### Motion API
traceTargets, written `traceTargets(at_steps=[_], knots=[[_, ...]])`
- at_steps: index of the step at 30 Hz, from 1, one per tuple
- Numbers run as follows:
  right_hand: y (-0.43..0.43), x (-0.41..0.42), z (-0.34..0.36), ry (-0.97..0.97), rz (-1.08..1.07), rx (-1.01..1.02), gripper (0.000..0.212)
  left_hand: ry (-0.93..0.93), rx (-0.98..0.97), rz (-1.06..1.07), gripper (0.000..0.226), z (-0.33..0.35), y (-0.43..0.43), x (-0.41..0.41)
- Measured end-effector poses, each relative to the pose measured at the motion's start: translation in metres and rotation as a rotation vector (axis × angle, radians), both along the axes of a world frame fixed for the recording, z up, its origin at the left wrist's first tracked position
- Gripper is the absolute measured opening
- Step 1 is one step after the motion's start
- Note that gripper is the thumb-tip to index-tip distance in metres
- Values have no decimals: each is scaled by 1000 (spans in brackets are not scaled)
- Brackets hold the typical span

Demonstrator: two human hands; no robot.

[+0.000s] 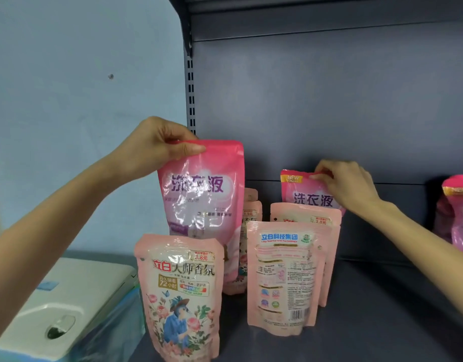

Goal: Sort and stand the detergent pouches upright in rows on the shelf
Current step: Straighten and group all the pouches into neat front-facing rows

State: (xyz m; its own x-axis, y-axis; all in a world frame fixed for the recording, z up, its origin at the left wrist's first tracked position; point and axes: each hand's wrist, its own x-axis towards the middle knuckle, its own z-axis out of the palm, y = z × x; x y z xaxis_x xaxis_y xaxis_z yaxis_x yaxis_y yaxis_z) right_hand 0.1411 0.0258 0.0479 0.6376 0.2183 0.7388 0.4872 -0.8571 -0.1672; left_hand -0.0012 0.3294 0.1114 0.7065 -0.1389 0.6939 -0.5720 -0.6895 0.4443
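My left hand point(157, 145) pinches the top edge of a large pink detergent pouch point(201, 205), held upright at the shelf's left end. My right hand point(348, 184) grips the top of a second pink pouch point(303, 192) standing at the back. In front of them stand pale peach pouches: a floral one point(178, 296) at the front left, one showing its back label point(285, 278), another right behind that point(306, 218), and a narrow one point(251, 207) partly hidden between the rows.
The dark grey shelf point(382, 322) has a back panel and a slotted upright point(190, 95) on the left. More pink pouches point(458, 218) stand at the far right edge. A white plastic appliance point(63, 309) sits beside the shelf at lower left.
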Motion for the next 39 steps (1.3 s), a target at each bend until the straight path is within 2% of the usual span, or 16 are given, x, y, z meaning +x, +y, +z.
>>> traceTargets(at_steps=[10,20,27,34,39], knots=[[-6,-7,4,22,-38,38,10,-87,40,90,8,58,-5,9],[-27,-32,6,-31,-123,45,7,-294,-128,115,12,82,-12,7],[-38,-50,10,-54,-173,96,12,-370,-185,68,12,95,-32,-10],[-46,-76,12,-82,-220,92,17,-368,-201,13,15,94,-53,-33],[-51,-98,15,-115,-274,89,19,-354,-132,-17,23,87,-71,-52]])
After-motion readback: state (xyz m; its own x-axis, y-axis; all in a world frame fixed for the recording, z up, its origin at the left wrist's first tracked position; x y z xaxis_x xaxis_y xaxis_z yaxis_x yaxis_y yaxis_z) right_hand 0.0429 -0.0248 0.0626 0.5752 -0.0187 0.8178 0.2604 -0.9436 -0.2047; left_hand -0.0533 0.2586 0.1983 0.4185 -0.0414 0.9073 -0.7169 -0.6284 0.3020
